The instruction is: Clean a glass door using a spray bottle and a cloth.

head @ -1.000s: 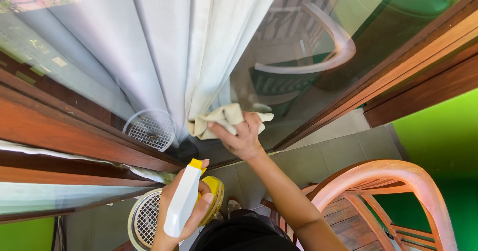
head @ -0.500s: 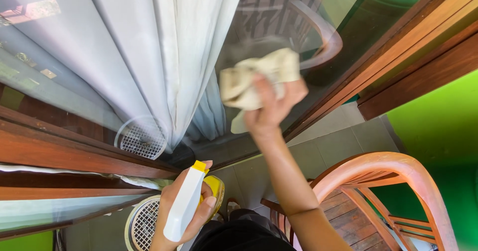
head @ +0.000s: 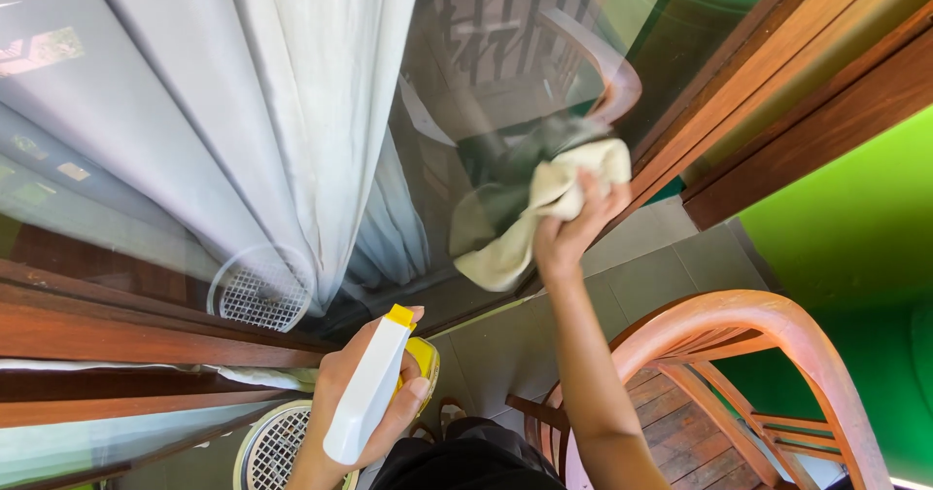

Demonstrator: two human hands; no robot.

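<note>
Cream cloth (head: 544,213) pressed to a glass door (head: 466,82) by the right hand (head: 573,232) (fingers clenched); left hand (head: 374,402) closed around a white spray bottle (head: 369,393).

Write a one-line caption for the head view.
Right hand presses a cream cloth to the glass pane; left hand holds a white spray bottle.

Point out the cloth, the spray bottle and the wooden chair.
cloth (head: 569,189), head view, bunched part by the fingers
spray bottle (head: 364,398), head view, white body
wooden chair (head: 777,325), head view, curved top rail
</note>
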